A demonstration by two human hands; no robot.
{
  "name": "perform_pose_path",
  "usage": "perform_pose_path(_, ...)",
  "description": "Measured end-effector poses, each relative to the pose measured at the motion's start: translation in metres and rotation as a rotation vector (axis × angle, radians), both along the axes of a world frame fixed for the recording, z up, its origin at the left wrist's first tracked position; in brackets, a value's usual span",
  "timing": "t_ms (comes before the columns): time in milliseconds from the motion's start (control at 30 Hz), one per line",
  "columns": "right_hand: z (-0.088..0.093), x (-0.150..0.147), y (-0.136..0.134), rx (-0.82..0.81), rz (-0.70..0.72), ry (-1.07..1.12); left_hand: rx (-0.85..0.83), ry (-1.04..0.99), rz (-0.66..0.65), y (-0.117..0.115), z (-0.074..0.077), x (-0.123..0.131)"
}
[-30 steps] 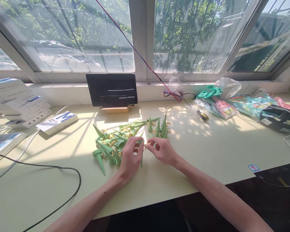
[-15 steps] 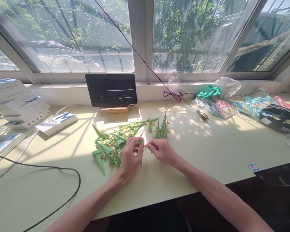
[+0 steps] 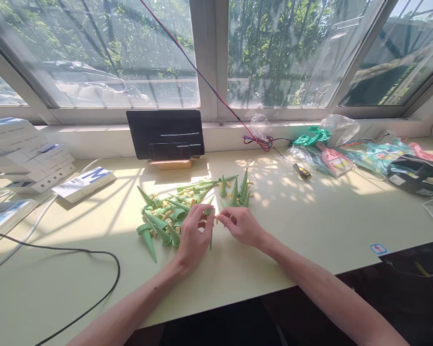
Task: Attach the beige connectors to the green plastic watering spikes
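My left hand [image 3: 194, 235] grips a green cone-shaped plastic spike [image 3: 211, 233] by its wide end, with the tip pointing down toward me. My right hand [image 3: 241, 225] pinches a small tan plug [image 3: 217, 219] at the side of that spike's head. Just behind my left hand lies a pile of the same green spikes [image 3: 168, 214], lying at all angles with tan plugs among them. A few spikes [image 3: 238, 191] stand upright on the pale table [image 3: 310, 226] behind my right hand.
A dark tablet [image 3: 165, 132] leans on a wooden stand under the window. White boxes [image 3: 29, 154] sit at far left, a black cable [image 3: 75, 250] loops in front left. A screwdriver [image 3: 302, 172], plastic bags [image 3: 332, 144] and red-blue wires [image 3: 256, 140] lie at right.
Both hands stay together on the spike; the fingers have shifted only slightly. The view has drifted a little.
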State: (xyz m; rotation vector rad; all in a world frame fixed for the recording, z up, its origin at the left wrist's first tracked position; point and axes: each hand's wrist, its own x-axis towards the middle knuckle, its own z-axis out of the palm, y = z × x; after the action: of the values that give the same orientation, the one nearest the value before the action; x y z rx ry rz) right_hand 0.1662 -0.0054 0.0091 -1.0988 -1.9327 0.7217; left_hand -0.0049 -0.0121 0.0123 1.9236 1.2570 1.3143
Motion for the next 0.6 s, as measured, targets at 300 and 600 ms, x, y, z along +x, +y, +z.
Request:
perform_pose_path(300, -0.0033, 0.0007, 0.0012, 0.017, 0.020, 0.005, 0.001, 0.007, 0.002, 0.0010, 0.0014, 0.0003)
perform_pose_path(600, 0.0007, -0.0001, 0.0004, 0.003, 0.022, -0.012, -0.007, 0.006, -0.016, 0.0006, 0.0011, -0.0002)
